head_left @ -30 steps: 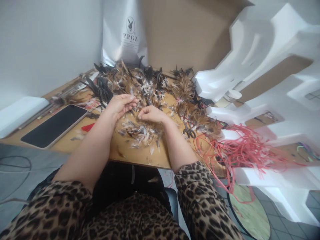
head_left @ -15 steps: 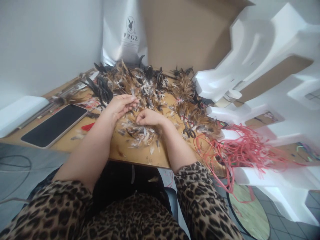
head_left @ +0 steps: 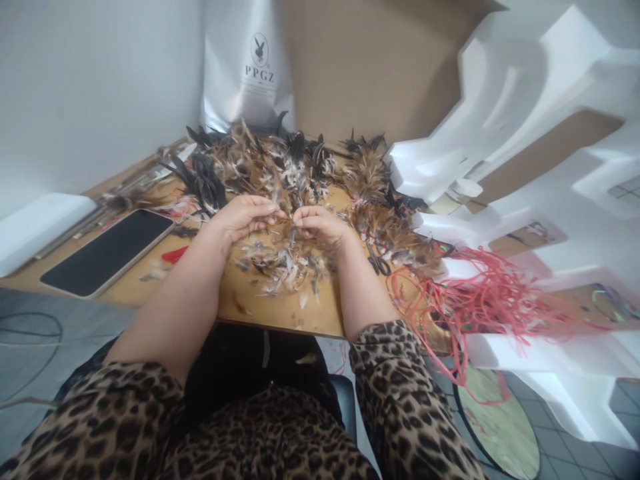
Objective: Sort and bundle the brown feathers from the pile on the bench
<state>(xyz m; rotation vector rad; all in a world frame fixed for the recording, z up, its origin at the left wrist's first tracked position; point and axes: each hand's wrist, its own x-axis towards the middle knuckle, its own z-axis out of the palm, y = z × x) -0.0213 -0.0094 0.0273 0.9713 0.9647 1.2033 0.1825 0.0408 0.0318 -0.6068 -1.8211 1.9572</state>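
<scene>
My left hand (head_left: 253,218) is closed in a pinch at the middle of the table, with a brown feather (head_left: 278,193) rising from its fingertips. Facing it, my right hand (head_left: 320,224) also pinches, its fingertips almost meeting the left ones; what it grips, perhaps a part of a feather, is too small to make out. Beneath both hands lies a loose scatter of grey and white feather bits (head_left: 285,263). Behind them spreads a heap of brown and black feathers (head_left: 240,157).
A phone (head_left: 107,253) lies at the left beside a white box (head_left: 43,227). Black scissors (head_left: 379,261) rest right of my right hand. Tangled red strips (head_left: 490,293) hang over the right edge. A silver bag (head_left: 245,73) stands behind the feathers. A red piece (head_left: 174,255) lies near my left forearm.
My right hand has lifted from the loose feather bits and moved up to my left hand's fingertips. The left hand has shifted slightly, still pinching.
</scene>
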